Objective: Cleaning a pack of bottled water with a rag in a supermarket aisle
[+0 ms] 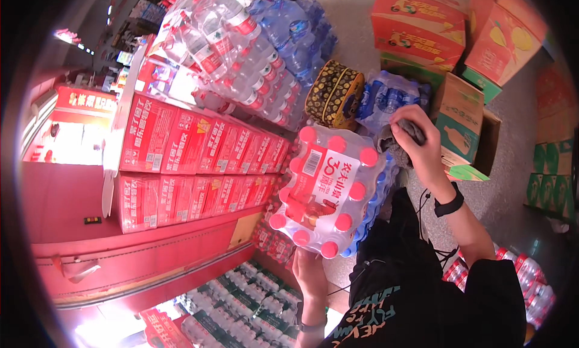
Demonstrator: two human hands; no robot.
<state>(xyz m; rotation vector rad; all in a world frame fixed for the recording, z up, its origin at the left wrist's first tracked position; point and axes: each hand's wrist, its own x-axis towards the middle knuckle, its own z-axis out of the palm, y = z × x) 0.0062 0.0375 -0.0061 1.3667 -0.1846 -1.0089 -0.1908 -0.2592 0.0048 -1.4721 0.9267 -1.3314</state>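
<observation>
A shrink-wrapped pack of bottles with red caps and a red and white label is in front of me, tilted, above blue-capped bottles. My left hand grips its lower edge, and the fingertips are hidden behind the pack. At the opposite edge, my right hand is closed around a bunched dark grey cloth. The cloth touches or nearly touches the wrapped side of the pack; I cannot tell which.
Red cartons stand stacked on the left, with wrapped red-capped bottles on top. A black and yellow patterned bag lies beyond the pack, beside blue-wrapped bottles. An open cardboard box and orange cartons are at the right.
</observation>
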